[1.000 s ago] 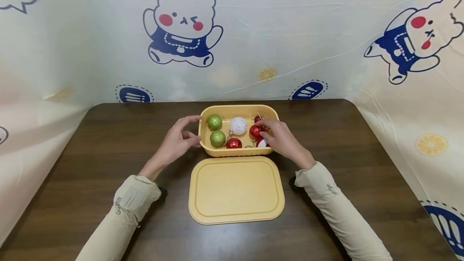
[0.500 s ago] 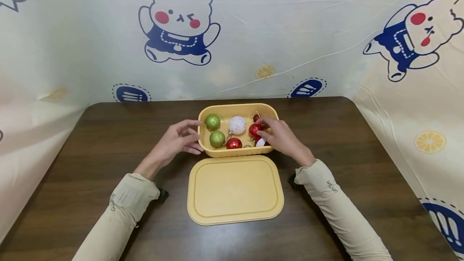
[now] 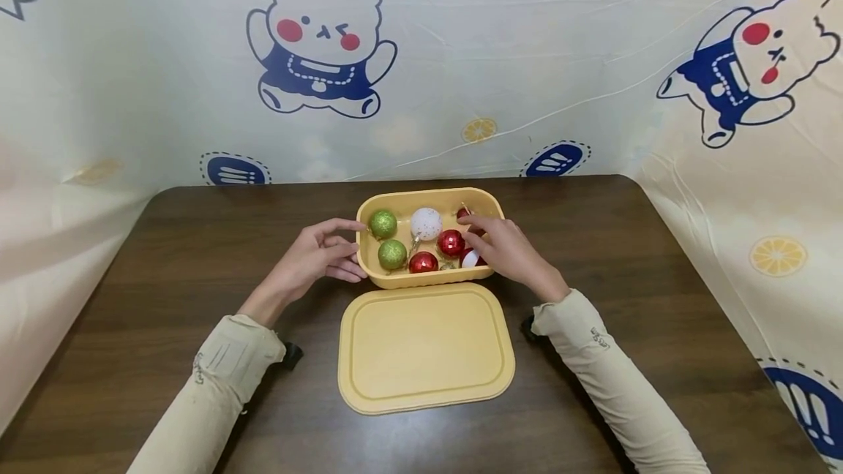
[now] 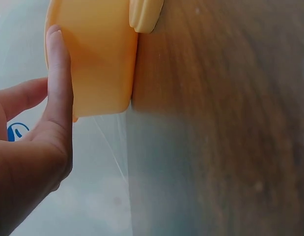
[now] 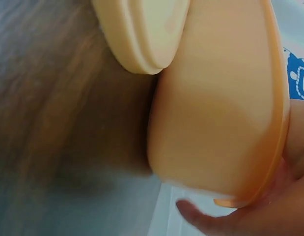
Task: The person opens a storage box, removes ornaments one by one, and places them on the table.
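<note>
A yellow plastic box (image 3: 431,282) holds several Christmas baubles. Two glittery green baubles (image 3: 383,224) lie at its left end, and a speckled white bauble (image 3: 426,224) sits mid-box. A shiny red bauble (image 3: 451,243) is just left of my right fingertips; another red bauble (image 3: 424,262) rests by the front wall. My right hand (image 3: 506,249) reaches over the right rim, index finger and thumb apart, partly covering a red-and-white bauble (image 3: 470,259) and a small dark red one (image 3: 464,213). My left hand (image 3: 315,258) touches the box's left end with loosely bent, spread fingers.
The matching yellow lid (image 3: 426,348) lies flat on the dark wooden table (image 3: 579,401), right in front of the box. Behind the table's far edge hangs a white curtain (image 3: 448,64) printed with cartoon bears.
The red bauble at my right fingertips has shifted left, away from them. My left fingers have spread along the box's end. The view has drifted slightly.
</note>
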`<state>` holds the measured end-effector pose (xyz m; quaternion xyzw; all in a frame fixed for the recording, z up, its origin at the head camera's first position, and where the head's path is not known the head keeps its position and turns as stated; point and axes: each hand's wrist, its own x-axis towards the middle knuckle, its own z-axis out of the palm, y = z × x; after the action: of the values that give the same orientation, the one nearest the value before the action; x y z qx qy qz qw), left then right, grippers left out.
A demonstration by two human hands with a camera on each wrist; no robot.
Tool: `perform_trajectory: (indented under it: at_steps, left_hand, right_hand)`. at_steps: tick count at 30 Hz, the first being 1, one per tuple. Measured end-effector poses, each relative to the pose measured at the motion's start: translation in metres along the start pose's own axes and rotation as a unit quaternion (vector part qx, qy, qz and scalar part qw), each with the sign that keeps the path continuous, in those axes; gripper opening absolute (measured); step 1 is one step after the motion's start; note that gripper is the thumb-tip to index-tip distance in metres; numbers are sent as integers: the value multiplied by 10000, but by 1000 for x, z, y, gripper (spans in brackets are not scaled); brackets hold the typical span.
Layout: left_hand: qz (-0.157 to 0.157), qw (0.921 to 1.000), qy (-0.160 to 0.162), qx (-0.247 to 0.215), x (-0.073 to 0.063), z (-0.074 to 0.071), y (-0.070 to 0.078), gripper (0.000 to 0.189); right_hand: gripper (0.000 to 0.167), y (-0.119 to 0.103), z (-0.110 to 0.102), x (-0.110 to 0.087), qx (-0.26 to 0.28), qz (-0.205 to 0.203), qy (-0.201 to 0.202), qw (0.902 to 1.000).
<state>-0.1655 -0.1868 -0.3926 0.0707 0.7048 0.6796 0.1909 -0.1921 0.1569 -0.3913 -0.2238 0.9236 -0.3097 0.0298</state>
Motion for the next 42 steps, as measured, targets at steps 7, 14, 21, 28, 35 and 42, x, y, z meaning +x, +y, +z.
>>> perform_trajectory:
  at_steps: [7,14,21,28,35,42]
  left_hand:
    - [91,9998,40,148,0,5,4,43]
    - [120,9998,86,113,-3,-1,6,43]
    - [-27,9999,-83,-103,-3,-6,2,46]
    - [-116,9997,-165,-146,-1,-7,1,46]
    - [-144,9999,-40,-49,1,-5,2,46]
    - [-80,9999,64,102,2,-2,-1,42]
  right_hand:
    - [47,-11,-1,-1,-654,440,83,9969]
    - [45,-20,2,3,-699,379,201,9966]
    - [45,-15,0,4,-172,210,109,9996]
    - [42,-7,-20,-3,581,23,-278,9979]
    - [41,-4,-29,-6,909,196,-207,9954]
    - [41,-2,-39,-8,1248,54,-229,9919]
